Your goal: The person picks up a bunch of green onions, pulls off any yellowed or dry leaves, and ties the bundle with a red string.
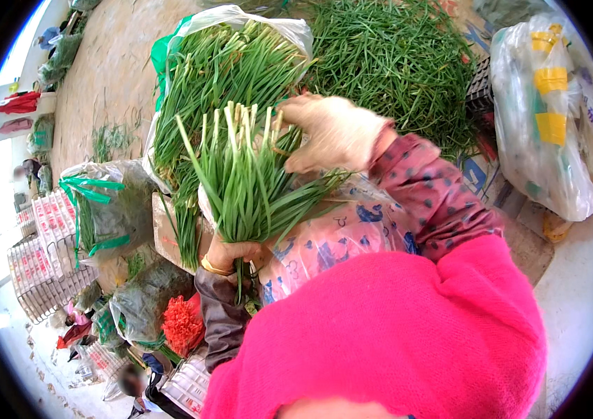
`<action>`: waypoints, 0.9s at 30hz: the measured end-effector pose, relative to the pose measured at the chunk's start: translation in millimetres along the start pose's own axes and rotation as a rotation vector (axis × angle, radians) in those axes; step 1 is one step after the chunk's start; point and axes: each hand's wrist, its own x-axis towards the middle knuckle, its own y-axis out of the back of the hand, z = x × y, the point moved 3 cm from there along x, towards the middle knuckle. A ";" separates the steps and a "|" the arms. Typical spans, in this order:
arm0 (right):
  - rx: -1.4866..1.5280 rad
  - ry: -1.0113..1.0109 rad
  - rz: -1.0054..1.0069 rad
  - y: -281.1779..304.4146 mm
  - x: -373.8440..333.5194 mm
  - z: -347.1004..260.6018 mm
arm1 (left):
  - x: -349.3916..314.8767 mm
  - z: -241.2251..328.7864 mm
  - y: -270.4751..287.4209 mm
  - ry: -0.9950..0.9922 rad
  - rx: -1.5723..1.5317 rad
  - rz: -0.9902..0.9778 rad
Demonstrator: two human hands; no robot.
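Observation:
My left hand, with a yellow band at the wrist, is closed round the lower leafy part of a bunch of garlic chives. The pale cut ends of the bunch point up and away from me. Beside those ends is my right hand in a pale glove, its fingers spread and slightly blurred. Just beyond the bunch, a clear plastic bag with green handles is packed with more chives. A loose heap of green leaves lies to its right.
Over my lap is a pink and blue patterned plastic cover. Clear bags with yellow tape stand at right. At left are a filled bag with green ties, white crates and a bundle of red strips. Other people appear at far left.

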 end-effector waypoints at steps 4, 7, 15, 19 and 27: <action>-0.236 -0.193 -0.147 -31.9 27.6 -8.5 | -4.8 6.9 -5.9 0.033 -0.062 -0.007; 0.142 -0.033 0.351 -14.8 26.5 10.6 | -7.5 6.7 -5.2 0.035 -0.039 -0.019; 0.114 -0.293 -0.089 22.0 3.7 40.5 | -9.5 -1.2 -6.2 0.011 -0.226 -0.038; -0.229 -0.371 -0.388 -26.2 -4.9 2.2 | -13.2 0.1 -18.5 0.036 -0.385 -0.054; -0.114 -0.326 0.214 -11.1 20.4 84.5 | -23.4 1.6 -5.0 0.021 -0.243 0.036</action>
